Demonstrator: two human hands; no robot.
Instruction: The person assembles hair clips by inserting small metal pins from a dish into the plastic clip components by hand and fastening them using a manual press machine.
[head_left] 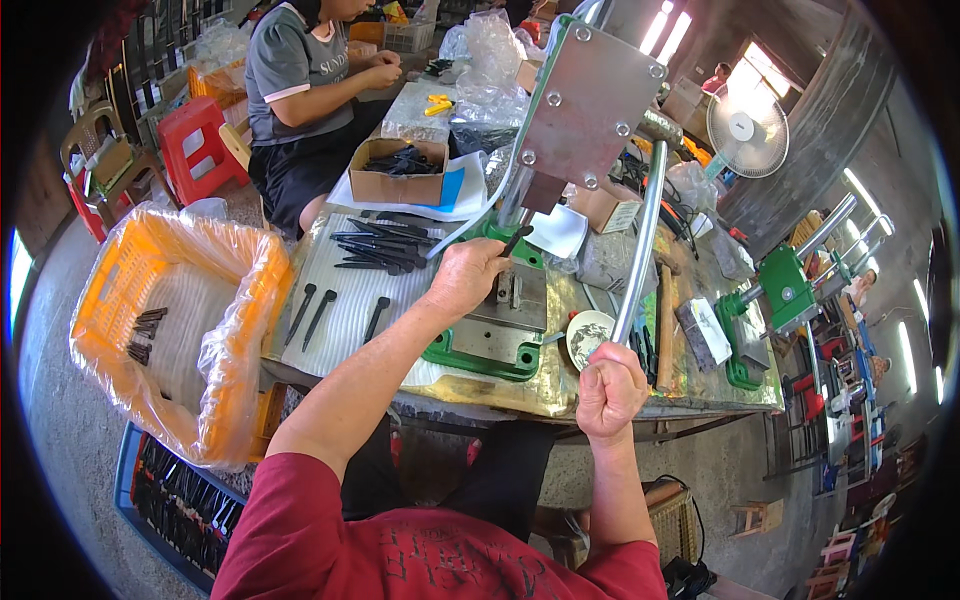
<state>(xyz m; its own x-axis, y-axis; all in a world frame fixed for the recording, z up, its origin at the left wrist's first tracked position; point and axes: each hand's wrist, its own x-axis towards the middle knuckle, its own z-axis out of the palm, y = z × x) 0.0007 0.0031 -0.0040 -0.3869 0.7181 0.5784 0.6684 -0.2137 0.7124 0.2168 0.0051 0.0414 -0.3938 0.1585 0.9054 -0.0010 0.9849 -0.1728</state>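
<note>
At the green press's bed (500,345), left hand (465,278) pinches a slim black part (516,240), long axis tilting up and right, while right hand (610,388), nearer, is fisted around the steel lever (640,250).

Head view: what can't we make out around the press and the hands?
- Tip of the black part at the press bed: hidden by the left hand.
- Lever end: wrapped inside the right hand.
- Pieces in the orange basket: too small, behind plastic liner.
</note>
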